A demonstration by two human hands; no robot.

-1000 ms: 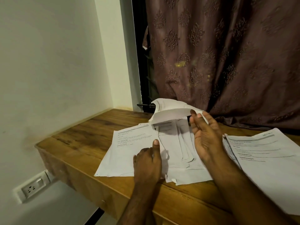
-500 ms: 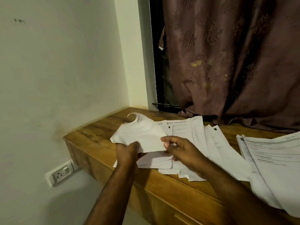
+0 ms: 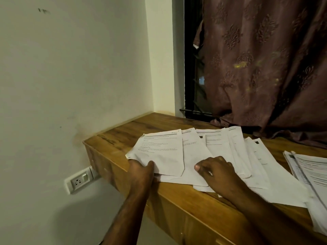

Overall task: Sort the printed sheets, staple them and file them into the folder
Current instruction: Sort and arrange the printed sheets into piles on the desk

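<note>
Several printed white sheets [image 3: 219, 149] lie fanned out across the wooden desk [image 3: 123, 131]. The leftmost sheet [image 3: 161, 151] lies flat with its text facing up. My left hand [image 3: 141, 172] pinches that sheet's near left corner, thumb on top, at the desk's front edge. My right hand [image 3: 214, 168] rests on the sheets beside it, fingers curled down onto the paper. A second pile of printed sheets [image 3: 313, 175] sits at the right edge of view. No stapler or folder is visible.
The desk ends at a corner on the left, close to a white wall with a power socket [image 3: 79, 181] below desk level. A patterned brown curtain [image 3: 265, 68] hangs behind the desk, touching its back edge.
The sheet that curled up in my hands half a second ago now lies flat on the left of the fan. My right hand has let it go and rests on the neighbouring sheets.
</note>
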